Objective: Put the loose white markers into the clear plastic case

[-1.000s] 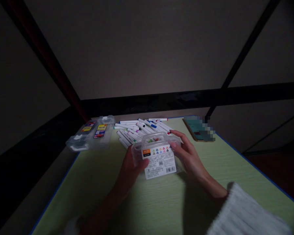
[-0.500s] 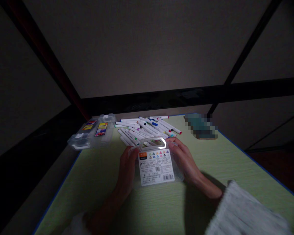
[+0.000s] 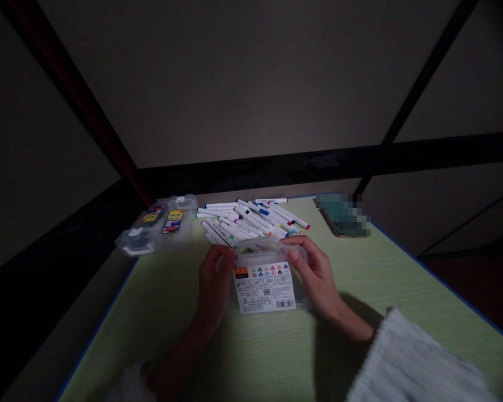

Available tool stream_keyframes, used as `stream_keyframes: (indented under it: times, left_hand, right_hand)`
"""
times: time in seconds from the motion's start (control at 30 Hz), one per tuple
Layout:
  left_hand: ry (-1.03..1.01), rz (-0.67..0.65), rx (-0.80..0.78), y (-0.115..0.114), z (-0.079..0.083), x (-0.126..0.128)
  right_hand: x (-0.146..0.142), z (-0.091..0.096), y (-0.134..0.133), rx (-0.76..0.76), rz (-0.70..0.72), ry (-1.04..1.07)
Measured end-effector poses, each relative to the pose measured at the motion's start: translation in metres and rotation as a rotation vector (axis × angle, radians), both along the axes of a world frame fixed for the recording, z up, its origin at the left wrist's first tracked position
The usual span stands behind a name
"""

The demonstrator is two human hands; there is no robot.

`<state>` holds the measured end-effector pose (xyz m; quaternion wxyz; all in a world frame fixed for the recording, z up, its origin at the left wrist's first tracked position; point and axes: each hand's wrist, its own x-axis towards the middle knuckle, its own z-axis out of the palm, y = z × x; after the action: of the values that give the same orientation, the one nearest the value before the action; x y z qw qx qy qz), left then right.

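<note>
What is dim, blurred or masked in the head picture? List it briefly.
Head view: dim overall, the light falling mostly on the green table and the clear case held between left hand and right hand; a shadow lies beside the right forearm; the knit sleeve is soft-edged; a pixelated patch masks something by the markers.

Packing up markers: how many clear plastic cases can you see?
2: one clear case held between left hand and right hand; a second case at the table edge, far left, beside loose markers, possibly a pair.
</note>
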<state>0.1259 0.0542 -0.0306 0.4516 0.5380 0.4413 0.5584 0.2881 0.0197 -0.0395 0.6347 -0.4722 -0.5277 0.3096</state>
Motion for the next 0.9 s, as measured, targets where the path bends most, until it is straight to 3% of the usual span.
stream_keyframes:
  times: [0.37, 0.67, 0.9]
  left_hand:
    - [-0.065, -0.023, 0.091, -0.007, -0.001, 0.0]
    - [-0.014, 0.01, 0.116, -0.009, 0.0, 0.002]
    - [-0.1, 0.132, -0.034, 0.001, -0.007, -0.003]
  right_hand:
    - [0.004, -0.006, -0.006, 0.25, -0.086, -0.232]
    - [0.006, -0.008, -0.008, 0.286, -0.11, -0.345]
    - [0.003, -0.004, -0.012, 0.457, -0.016, -0.465]
